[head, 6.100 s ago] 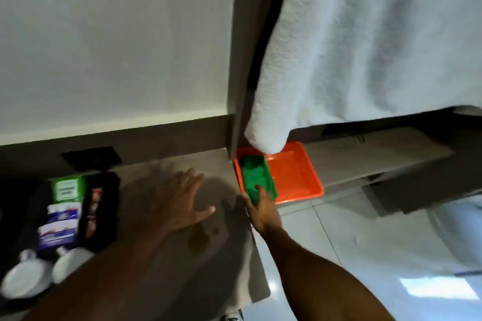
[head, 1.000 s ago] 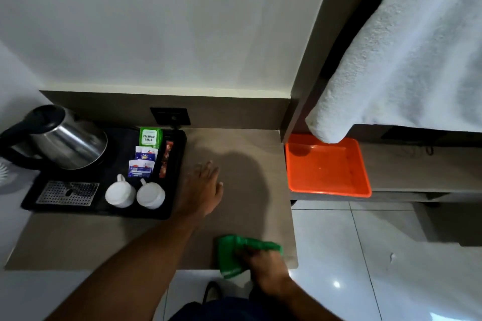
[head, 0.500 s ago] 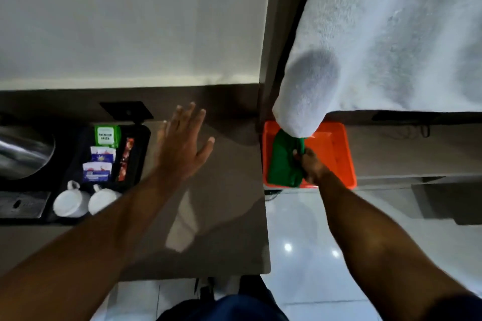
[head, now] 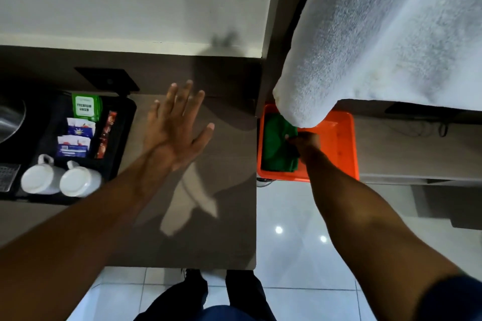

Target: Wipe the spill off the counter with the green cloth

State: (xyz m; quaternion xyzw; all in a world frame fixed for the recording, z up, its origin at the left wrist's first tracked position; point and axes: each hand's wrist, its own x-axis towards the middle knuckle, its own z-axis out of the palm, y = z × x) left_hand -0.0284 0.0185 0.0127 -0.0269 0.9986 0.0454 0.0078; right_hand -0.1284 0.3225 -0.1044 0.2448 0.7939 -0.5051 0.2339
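The green cloth lies folded in the left half of the orange tray, just right of the brown counter. My right hand reaches into the tray and its fingers rest on the cloth's right edge, closed around it. My left hand hovers flat over the counter with fingers spread and holds nothing. No wet stain shows on the counter surface, only a light reflection.
A black tray on the counter's left holds two upturned white cups, tea sachets and part of a steel kettle. A white towel hangs over the orange tray's back. Glossy tiled floor lies below.
Within the last second my right hand carried the green cloth from the counter's front edge into the orange tray. Since half a second ago the cloth has settled lower and flatter in it.
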